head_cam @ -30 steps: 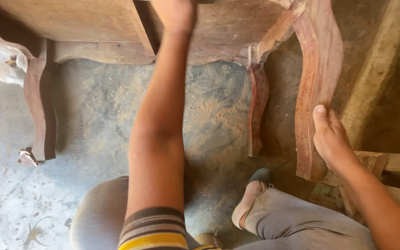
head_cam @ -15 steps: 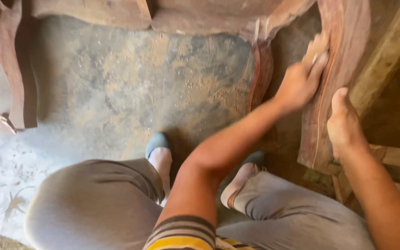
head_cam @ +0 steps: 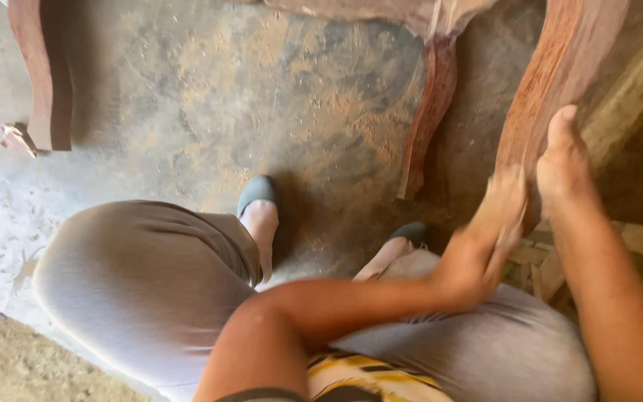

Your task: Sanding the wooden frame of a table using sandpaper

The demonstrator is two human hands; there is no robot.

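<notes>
Just beyond the right hand, a curved reddish wooden leg stands upright; that hand clasps its outer edge, thumb up, seemingly to steady it. The left hand, blurred, presses against the leg's lower face just beside the right; whether it grips anything I cannot tell.

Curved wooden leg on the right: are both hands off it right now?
No. The right hand grips the curved wooden leg along its edge, and the left hand presses against its lower part.

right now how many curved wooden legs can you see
3: one leg at far left, one in the middle, and one at right that both hands work on. More may be hidden beyond the top edge.
</notes>
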